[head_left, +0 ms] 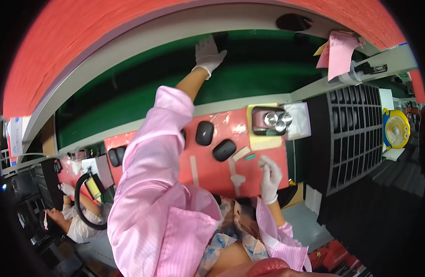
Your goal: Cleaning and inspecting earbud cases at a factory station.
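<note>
My left hand (208, 55), in a white glove, reaches far forward over the green conveyor belt (263, 64). Its fingers are spread, and a dark object (220, 37) lies just beyond them; whether they touch it I cannot tell. Over the right side of the red work mat (207, 180), my gloved right hand (270, 179) has its fingers drawn together; anything between them is hidden. Close to it lie a small teal strip (250, 157) and a pale flat strip (241, 153). Two rounded black cases (204, 133), (224, 150) rest on the mat, and my left sleeve partly covers another.
A dark tray (256, 131) with metal containers (271, 119) stands at the mat's back right, by a clear plastic bag (297, 117). Further right rises a black compartment rack (355, 134) and a yellow fan (397, 129). Another person's gloved hand (67, 189) shows at left.
</note>
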### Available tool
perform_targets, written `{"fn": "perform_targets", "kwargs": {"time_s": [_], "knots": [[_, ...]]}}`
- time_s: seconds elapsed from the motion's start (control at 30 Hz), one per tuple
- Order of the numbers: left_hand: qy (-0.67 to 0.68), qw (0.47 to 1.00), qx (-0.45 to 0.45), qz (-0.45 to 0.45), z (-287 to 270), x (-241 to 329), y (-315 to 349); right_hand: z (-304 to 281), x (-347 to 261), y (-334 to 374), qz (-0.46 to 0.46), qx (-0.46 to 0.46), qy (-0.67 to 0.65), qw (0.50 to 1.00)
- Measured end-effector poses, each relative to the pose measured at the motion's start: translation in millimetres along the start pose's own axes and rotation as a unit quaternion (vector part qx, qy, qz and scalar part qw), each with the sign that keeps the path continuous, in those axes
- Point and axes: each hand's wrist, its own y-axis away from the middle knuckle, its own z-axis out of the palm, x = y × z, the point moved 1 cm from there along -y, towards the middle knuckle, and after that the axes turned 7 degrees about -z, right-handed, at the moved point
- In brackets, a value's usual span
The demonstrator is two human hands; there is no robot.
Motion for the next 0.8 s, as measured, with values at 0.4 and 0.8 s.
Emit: {"fn": "perform_targets", "kwargs": {"time_s": [0.4,0.8], "knots": [[0.518,0.815,-0.261,-0.020,-53,30,44,-41,14,-44,-0.011,0.026,0.001,1.000],[0.774,0.532,-0.294,-0.178,-147,6,324,36,-45,-48,-0.202,-0.223,0.017,0.953]]}}
